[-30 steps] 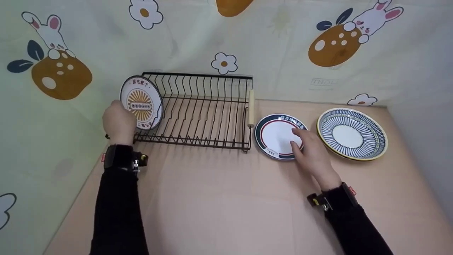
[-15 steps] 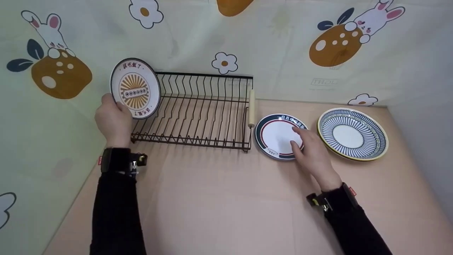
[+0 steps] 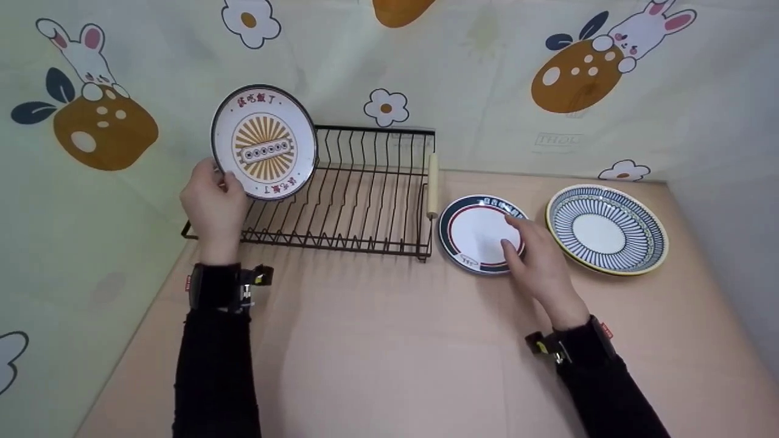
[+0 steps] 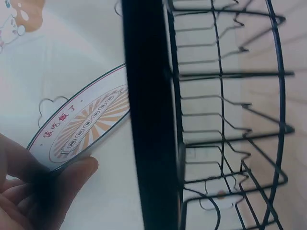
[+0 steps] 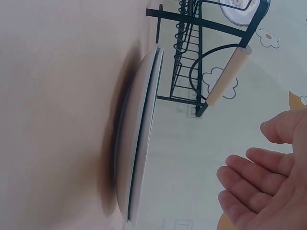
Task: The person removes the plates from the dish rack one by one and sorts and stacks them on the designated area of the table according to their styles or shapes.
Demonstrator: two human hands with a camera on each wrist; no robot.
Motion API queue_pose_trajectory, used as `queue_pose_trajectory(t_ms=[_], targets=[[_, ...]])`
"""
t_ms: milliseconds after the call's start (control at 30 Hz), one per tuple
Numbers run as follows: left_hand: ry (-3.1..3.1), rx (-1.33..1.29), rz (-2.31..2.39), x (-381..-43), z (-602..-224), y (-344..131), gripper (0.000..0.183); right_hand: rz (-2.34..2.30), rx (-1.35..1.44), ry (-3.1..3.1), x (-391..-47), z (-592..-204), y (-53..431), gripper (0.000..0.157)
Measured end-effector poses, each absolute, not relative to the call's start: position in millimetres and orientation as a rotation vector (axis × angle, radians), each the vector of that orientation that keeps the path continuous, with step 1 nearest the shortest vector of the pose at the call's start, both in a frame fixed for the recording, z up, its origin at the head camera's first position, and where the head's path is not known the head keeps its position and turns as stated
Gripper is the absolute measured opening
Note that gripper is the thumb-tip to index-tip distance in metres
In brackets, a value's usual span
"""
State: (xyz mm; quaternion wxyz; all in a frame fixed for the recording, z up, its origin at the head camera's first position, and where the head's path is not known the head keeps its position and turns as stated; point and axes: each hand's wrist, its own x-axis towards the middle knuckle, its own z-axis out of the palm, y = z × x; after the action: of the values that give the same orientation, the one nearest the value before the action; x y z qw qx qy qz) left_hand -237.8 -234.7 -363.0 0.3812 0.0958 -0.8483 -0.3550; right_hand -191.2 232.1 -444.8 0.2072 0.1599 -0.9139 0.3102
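My left hand (image 3: 216, 204) pinches the lower left rim of a white plate (image 3: 265, 143) with a yellow sunburst and red lettering. The plate is tilted up, facing me, above the left end of a black wire dish rack (image 3: 359, 201). In the left wrist view the thumb and fingers grip the plate (image 4: 86, 122) at its edge, beside the rack's wires. My right hand (image 3: 538, 261) hovers with relaxed fingers over the right side of a small stack of green-rimmed plates (image 3: 478, 234). The right wrist view shows that hand (image 5: 264, 177) holding nothing, apart from the stacked plates (image 5: 139, 139).
Right of the green-rimmed plates stand blue-striped dishes (image 3: 599, 230) with a yellow rim, stacked. A pale wooden handle (image 3: 433, 185) sits on the rack's right end. Behind everything hangs a patterned cloth (image 3: 475, 73); the tabletop (image 3: 389, 347) stretches in front.
The left hand has lifted the sunburst plate up out of the rack's left end, first leftward, then right and toward me. The right hand has barely moved.
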Motion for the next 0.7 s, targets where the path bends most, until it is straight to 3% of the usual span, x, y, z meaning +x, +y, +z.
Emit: queue_pose_trajectory(t_ms=[700], targets=[[-2.058,0.046,-1.5,-230,-379,-189,0.03,0.928,0.407,-2.529,-188,-436,229,0.042]])
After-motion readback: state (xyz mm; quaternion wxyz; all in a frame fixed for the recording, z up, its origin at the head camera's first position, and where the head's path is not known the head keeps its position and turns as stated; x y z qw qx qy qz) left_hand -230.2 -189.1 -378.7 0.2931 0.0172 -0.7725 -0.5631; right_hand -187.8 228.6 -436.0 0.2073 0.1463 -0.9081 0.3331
